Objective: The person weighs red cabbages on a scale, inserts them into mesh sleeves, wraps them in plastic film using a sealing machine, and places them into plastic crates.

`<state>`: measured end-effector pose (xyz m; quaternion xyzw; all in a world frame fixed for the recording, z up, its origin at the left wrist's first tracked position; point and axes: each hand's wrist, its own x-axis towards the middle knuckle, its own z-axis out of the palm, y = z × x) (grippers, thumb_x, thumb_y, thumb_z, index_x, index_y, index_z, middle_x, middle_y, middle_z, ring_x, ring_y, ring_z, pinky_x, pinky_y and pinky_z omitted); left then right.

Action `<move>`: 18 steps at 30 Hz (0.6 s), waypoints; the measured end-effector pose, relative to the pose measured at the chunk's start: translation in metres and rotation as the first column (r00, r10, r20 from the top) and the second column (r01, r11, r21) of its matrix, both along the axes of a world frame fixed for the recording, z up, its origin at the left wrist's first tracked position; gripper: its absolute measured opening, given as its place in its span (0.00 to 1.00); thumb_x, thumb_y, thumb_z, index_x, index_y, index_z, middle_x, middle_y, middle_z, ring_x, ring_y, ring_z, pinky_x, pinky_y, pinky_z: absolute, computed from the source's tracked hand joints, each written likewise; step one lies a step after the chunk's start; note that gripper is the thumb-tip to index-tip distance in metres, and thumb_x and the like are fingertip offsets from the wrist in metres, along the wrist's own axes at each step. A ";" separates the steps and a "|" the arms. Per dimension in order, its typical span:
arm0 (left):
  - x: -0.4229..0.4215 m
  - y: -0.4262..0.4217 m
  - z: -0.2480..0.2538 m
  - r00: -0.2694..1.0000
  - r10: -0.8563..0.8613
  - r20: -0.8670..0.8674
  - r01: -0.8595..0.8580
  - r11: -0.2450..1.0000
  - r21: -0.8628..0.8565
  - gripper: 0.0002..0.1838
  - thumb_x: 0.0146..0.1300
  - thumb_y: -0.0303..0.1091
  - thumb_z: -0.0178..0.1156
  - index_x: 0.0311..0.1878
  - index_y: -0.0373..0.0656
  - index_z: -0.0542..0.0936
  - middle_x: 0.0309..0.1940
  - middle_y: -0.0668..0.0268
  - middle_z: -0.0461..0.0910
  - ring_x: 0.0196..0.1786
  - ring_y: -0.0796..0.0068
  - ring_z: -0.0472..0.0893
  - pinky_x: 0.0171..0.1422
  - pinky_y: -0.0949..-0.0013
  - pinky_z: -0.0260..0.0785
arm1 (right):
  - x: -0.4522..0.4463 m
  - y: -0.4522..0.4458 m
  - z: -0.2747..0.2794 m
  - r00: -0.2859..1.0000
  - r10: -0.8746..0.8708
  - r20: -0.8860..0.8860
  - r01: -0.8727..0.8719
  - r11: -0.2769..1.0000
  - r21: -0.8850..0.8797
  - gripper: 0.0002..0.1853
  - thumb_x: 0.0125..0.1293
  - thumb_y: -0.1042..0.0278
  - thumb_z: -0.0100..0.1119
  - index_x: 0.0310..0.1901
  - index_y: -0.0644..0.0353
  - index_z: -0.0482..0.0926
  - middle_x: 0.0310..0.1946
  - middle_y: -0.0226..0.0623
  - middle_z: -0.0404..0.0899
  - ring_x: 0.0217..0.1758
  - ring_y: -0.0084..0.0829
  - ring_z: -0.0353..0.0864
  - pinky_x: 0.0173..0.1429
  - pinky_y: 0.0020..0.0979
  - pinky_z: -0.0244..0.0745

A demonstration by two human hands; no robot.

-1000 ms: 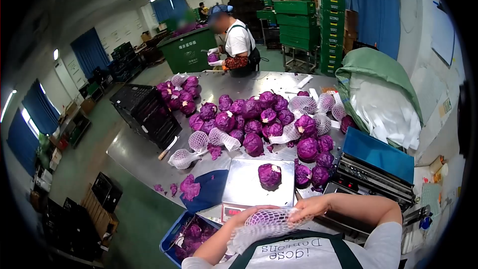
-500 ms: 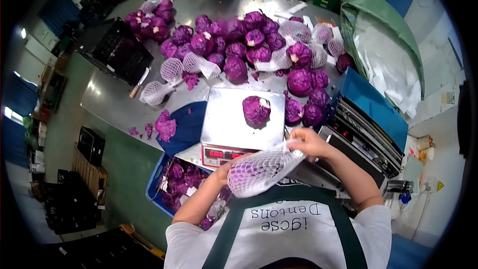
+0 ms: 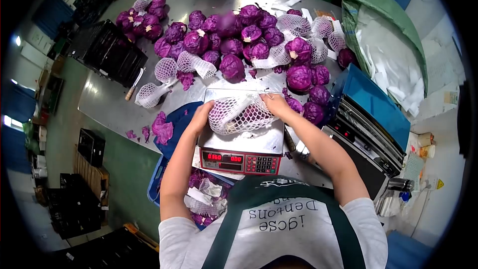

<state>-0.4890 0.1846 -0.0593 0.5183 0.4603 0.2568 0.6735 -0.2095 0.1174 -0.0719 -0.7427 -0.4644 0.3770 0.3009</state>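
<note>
Steel table: loose red cabbages heaped mid-surface, some in white net sleeves. Left side, black crates, knife alongside. Near edge, red-framed scale, torn leaves beside blue cloth.
</note>
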 end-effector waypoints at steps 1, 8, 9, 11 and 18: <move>0.001 -0.001 -0.001 0.961 0.150 -0.233 -0.068 0.943 0.327 0.22 0.67 0.46 0.52 0.49 0.34 0.79 0.44 0.61 0.80 0.45 0.73 0.78 0.53 0.70 0.67 | 0.001 -0.003 -0.006 0.998 -0.024 -0.052 0.024 1.000 -0.007 0.26 0.66 0.48 0.50 0.47 0.68 0.79 0.42 0.54 0.81 0.48 0.47 0.80 0.53 0.39 0.71; 0.018 -0.058 0.007 0.989 0.122 -0.081 -0.041 0.758 0.651 0.43 0.53 0.38 0.68 0.68 0.37 0.57 0.58 0.54 0.68 0.61 0.64 0.68 0.68 0.66 0.57 | -0.012 -0.027 0.008 0.872 -0.143 -0.468 0.151 0.988 -0.020 0.24 0.68 0.53 0.49 0.51 0.68 0.76 0.40 0.42 0.82 0.41 0.29 0.78 0.48 0.28 0.70; 0.017 -0.059 0.009 0.994 0.104 -0.033 -0.067 0.819 0.570 0.43 0.53 0.39 0.68 0.68 0.37 0.56 0.58 0.54 0.68 0.61 0.64 0.69 0.67 0.66 0.58 | -0.011 -0.025 0.005 0.822 -0.140 -0.552 0.150 0.988 -0.027 0.23 0.70 0.56 0.47 0.53 0.70 0.74 0.41 0.42 0.81 0.41 0.31 0.80 0.47 0.31 0.72; 0.017 -0.060 0.014 0.994 0.077 0.076 -0.100 0.916 0.388 0.42 0.54 0.39 0.68 0.68 0.36 0.56 0.58 0.54 0.69 0.61 0.64 0.69 0.66 0.65 0.59 | 0.000 -0.025 0.004 0.692 -0.277 -0.667 0.182 0.961 -0.210 0.23 0.71 0.57 0.46 0.52 0.72 0.73 0.41 0.44 0.81 0.39 0.32 0.81 0.45 0.33 0.74; 0.000 -0.091 0.059 0.978 0.031 0.204 0.068 0.886 -0.460 0.36 0.69 0.61 0.41 0.68 0.40 0.61 0.63 0.58 0.69 0.63 0.65 0.72 0.66 0.60 0.65 | 0.047 -0.058 0.030 0.346 -0.408 -0.845 -0.100 0.879 -0.466 0.14 0.69 0.76 0.42 0.49 0.79 0.71 0.41 0.51 0.78 0.40 0.37 0.83 0.46 0.38 0.82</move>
